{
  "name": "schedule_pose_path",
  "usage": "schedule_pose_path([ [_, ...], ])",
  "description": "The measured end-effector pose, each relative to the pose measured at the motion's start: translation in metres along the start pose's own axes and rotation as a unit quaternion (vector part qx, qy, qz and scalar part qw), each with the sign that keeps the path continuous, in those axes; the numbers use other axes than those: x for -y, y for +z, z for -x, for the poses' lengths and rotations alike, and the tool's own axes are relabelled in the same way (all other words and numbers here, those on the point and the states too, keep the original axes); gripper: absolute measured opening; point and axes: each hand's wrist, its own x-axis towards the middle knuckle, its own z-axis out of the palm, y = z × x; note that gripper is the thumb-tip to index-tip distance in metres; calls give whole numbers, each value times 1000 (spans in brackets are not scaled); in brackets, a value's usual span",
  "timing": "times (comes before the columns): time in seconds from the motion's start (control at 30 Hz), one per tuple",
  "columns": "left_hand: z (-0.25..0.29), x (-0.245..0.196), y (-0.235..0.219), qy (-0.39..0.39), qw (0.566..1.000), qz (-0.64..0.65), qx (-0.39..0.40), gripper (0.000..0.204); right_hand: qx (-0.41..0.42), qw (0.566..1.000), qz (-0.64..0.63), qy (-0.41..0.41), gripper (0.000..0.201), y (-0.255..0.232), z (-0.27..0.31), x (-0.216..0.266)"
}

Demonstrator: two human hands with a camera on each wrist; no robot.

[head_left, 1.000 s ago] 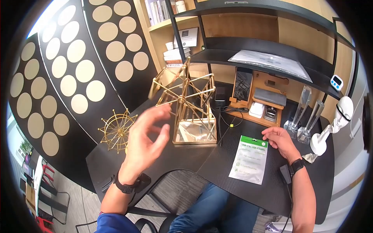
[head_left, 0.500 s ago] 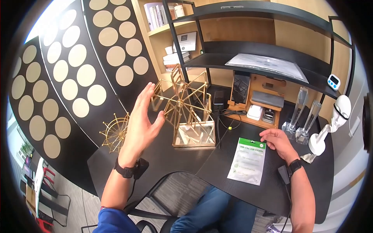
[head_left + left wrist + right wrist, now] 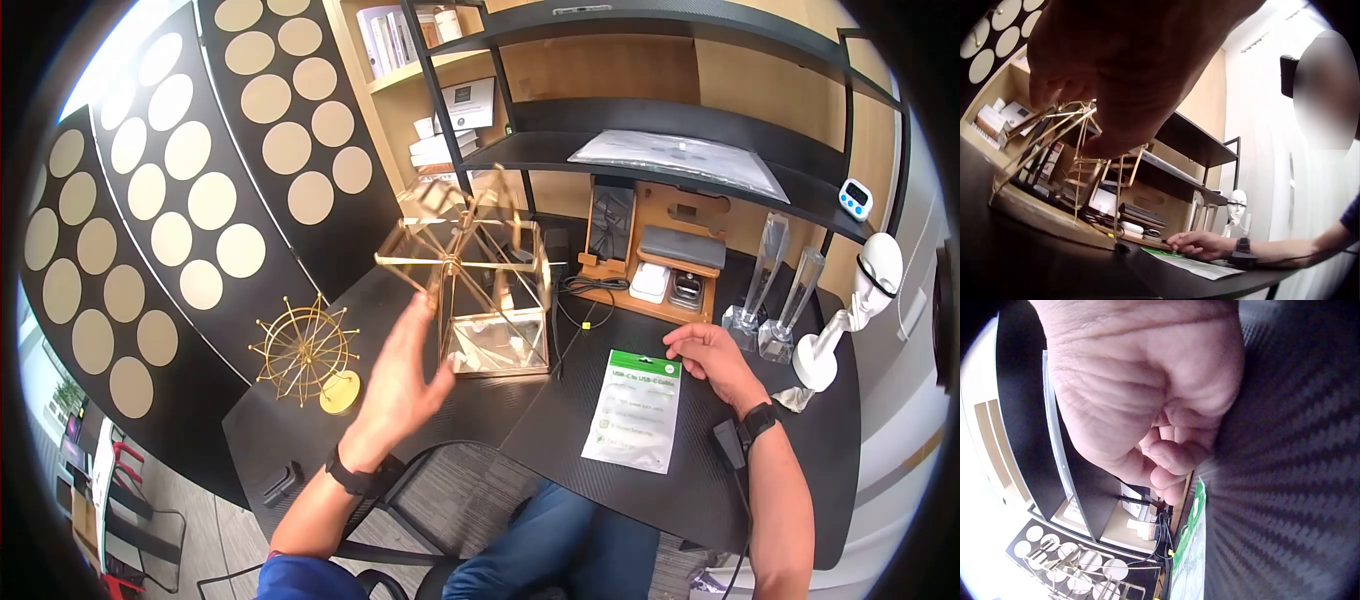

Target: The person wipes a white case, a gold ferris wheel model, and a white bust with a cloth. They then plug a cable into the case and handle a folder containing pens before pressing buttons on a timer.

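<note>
A gold wire Ferris wheel model [image 3: 452, 265] stands on a box-like base [image 3: 500, 342]; its arms and hanging frames are blurred. My left hand [image 3: 402, 385] is raised at its lower left, fingers fairly straight and fingertips right at the wheel's lower part. In the left wrist view that hand covers much of the model. Resting on the desk, my right hand [image 3: 718, 362] has loosely curled fingers with nothing in them. Beside it lies a flat white packet [image 3: 635, 415] with a green top, marked as a USB-C cable.
A smaller gold wheel ornament [image 3: 305, 350] with a round base stands left. Behind the packet are a wooden organizer [image 3: 700, 300] and a black cable [image 3: 600, 288]. Crystal trophies [image 3: 765, 290] and a white mannequin head stand [image 3: 820, 355] are at right, under a black shelf [image 3: 545, 150].
My left hand has moved right and lower, towards the wheel's lower part. The wheel has turned, its arms now at another angle. My right hand stays put.
</note>
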Motion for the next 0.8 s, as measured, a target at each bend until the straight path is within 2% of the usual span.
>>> schedule_pose_path([
  [0.03,4,0,2,-3,998,11,54,83,-2,1000,-2,1,18,0,0,0],
  [0.1,9,-13,-3,-132,978,98,125,81,-2,1000,-1,3,18,1,0,0],
  [0.13,11,-14,-5,-133,978,99,123,81,-2,1000,1,6,18,0,-1,1],
  [0.2,12,-13,-10,-84,991,63,84,76,-5,1000,1,10,18,-1,-1,0],
  [0.33,11,-14,-19,-102,990,40,85,71,-2,1000,1,3,18,0,-1,-1],
  [0.4,11,-9,-19,-79,995,5,57,68,-6,1000,1,8,17,0,0,-1],
  [0.5,9,-17,-22,-121,989,38,79,67,3,1000,-3,-4,17,0,1,-1],
  [0.6,8,-7,-15,-116,985,86,95,67,-4,1000,2,7,18,0,0,2],
  [0.7,5,-6,-12,-153,977,78,126,70,-8,1000,4,11,18,1,1,0],
  [0.8,7,15,-2,-141,980,34,138,79,1,1000,0,3,18,0,0,-1],
])
